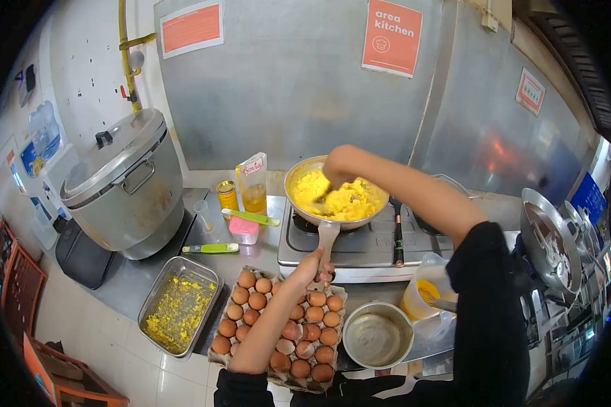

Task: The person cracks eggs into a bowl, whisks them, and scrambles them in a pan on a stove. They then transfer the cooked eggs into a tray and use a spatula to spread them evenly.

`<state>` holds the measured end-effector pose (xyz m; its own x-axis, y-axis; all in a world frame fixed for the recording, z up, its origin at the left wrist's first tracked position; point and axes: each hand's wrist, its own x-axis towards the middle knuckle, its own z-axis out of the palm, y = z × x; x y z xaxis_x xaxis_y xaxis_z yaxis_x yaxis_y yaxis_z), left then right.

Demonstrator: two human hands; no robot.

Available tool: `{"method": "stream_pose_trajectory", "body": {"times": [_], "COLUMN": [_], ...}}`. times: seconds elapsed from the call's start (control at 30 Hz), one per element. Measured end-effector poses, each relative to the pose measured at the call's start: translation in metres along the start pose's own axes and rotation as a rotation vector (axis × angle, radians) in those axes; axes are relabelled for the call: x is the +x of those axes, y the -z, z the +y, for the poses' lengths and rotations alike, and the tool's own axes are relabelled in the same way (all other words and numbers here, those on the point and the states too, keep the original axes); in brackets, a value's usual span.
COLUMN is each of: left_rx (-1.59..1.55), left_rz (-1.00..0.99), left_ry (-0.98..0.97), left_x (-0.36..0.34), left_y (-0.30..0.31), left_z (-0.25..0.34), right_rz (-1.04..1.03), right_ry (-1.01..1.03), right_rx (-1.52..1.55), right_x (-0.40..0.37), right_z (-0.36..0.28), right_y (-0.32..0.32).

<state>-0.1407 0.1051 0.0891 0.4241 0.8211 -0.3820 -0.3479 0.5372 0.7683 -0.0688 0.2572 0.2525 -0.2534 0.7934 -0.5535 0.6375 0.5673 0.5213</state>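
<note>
My left hand is closed around the pale handle of a frying pan on the stove. Yellow scrambled eggs fill much of the pan. Over its far side, my right hand is closed on a cooking utensil whose blurred lower end is among the eggs; its exact kind cannot be made out. Below my left forearm lies a carton of brown eggs, several of them cracked shells. A plastic pitcher holds yellow liquid and a utensil with a metal handle.
The gas stove carries a black stick-like lighter. A steel tray with egg bits sits left, near green-handled tools, a pink-lidded tub and an oil pouch. A large rice cooker and a saucepan flank the area.
</note>
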Motion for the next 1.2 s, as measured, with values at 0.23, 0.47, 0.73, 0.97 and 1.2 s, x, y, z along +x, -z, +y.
{"method": "stream_pose_trajectory", "body": {"times": [0.23,0.47,0.73,0.97,1.2], "left_rx": [0.011,-0.038,-0.033,0.019,-0.03], "left_rz": [0.032,-0.045,-0.06,-0.031,-0.074], "left_ry": [-0.041,-0.002,0.053,0.044,0.088], "left_x": [-0.003,0.001,0.002,0.003,0.003], "left_y": [-0.001,0.005,0.004,0.005,0.005], "left_z": [-0.001,-0.003,0.0,0.0,0.001], "right_rz": [0.564,0.061,0.291,0.675,0.351], "right_ry": [-0.218,0.038,0.034,-0.046,-0.093], "right_rx": [0.219,0.301,0.018,0.228,0.029], "right_x": [0.064,-0.074,-0.098,-0.003,-0.083], "right_z": [0.016,0.125,0.028,0.042,0.047], "right_y": [-0.082,-0.007,-0.049,-0.058,-0.033]}}
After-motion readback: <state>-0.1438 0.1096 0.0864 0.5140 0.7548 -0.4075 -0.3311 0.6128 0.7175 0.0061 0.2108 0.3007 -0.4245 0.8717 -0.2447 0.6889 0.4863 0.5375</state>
